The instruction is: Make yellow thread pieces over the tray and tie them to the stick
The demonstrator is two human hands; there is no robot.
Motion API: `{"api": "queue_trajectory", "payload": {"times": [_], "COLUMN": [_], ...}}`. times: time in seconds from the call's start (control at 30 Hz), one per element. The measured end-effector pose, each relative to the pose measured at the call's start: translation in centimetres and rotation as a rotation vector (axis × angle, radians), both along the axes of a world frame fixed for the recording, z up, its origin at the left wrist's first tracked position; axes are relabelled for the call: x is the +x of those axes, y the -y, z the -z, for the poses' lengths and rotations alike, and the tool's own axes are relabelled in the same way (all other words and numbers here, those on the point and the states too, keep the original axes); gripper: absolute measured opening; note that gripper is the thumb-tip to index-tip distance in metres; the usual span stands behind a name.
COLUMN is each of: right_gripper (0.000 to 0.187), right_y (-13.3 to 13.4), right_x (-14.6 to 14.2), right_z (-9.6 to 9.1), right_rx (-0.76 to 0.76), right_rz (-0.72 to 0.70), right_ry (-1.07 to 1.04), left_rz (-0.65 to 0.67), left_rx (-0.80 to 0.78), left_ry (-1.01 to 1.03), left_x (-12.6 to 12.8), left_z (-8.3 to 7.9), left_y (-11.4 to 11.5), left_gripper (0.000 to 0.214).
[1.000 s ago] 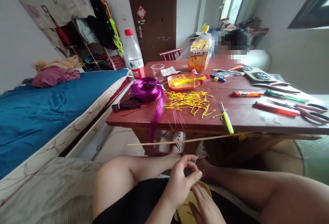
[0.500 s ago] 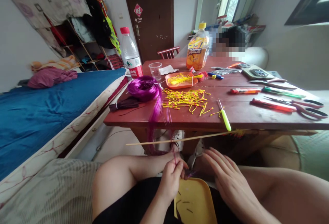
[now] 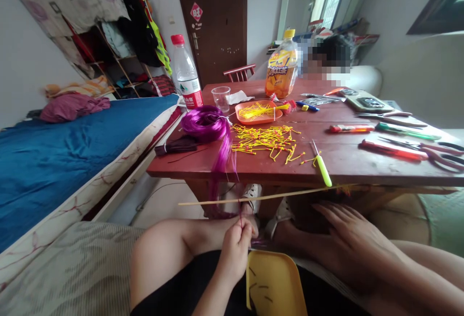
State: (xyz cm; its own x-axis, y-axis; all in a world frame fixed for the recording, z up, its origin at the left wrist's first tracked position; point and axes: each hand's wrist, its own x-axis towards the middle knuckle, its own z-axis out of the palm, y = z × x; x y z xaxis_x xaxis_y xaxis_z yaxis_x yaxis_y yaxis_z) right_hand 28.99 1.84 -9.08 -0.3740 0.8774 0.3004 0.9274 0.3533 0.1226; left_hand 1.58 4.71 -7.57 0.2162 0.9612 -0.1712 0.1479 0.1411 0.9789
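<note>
My left hand (image 3: 235, 241) is closed around thin purple thread (image 3: 240, 215), whose strands rise from the fist to a thin wooden stick (image 3: 268, 195) and also stick out on its right side. That stick lies nearly level below the table edge. Off to the right, my right hand (image 3: 350, 231) is open, palm down, fingers stretched, with nothing visible in it. Beneath my hands, a yellow tray (image 3: 277, 258) on my lap holds several short dark bits. A coil of shiny purple thread (image 3: 197, 122) lies on the table, its tail hanging over the edge.
On the red-brown table (image 3: 290, 168) lie yellow knotted pieces (image 3: 263, 138), an orange dish (image 3: 252, 119), a green-handled pick (image 3: 324, 171), cutters (image 3: 393, 144) and pliers (image 3: 398, 117). A water bottle (image 3: 186, 79) and tea bottle (image 3: 281, 72) stand behind. Another person is at the far side.
My right hand has moved right, away from my left hand. The left fist stays almost in place, still closed on the thread. The view has shifted slightly.
</note>
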Motion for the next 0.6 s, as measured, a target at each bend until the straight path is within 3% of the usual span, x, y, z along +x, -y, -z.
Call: {"api": "queue_trajectory", "payload": {"times": [0.17,0.37,0.5,0.6], "right_gripper": [0.049,0.063,0.072,0.054], "right_y": [1.6,2.1,0.5,-1.3], "right_x": [-5.0,-10.4,-9.9,-7.8], "right_z": [1.3,4.2,4.7,4.8], "right_rx": [-0.021,-0.175,-0.345,-0.462], "right_rz": [-0.023,-0.135,-0.093,0.015], "right_ry": [-0.025,-0.088,-0.079,-0.048], "left_rz": [0.044,-0.046,-0.098,-0.089], "left_rx": [-0.09,-0.133,-0.137,-0.145], "left_ry": [0.091,0.214,0.259,0.298], "left_x": [1.3,2.4,2.8,3.5], "left_z": [1.7,2.5,2.1,1.5], "left_y": [0.5,1.0,1.1,0.8], "left_gripper": [0.024,0.027,0.029,0.036]}}
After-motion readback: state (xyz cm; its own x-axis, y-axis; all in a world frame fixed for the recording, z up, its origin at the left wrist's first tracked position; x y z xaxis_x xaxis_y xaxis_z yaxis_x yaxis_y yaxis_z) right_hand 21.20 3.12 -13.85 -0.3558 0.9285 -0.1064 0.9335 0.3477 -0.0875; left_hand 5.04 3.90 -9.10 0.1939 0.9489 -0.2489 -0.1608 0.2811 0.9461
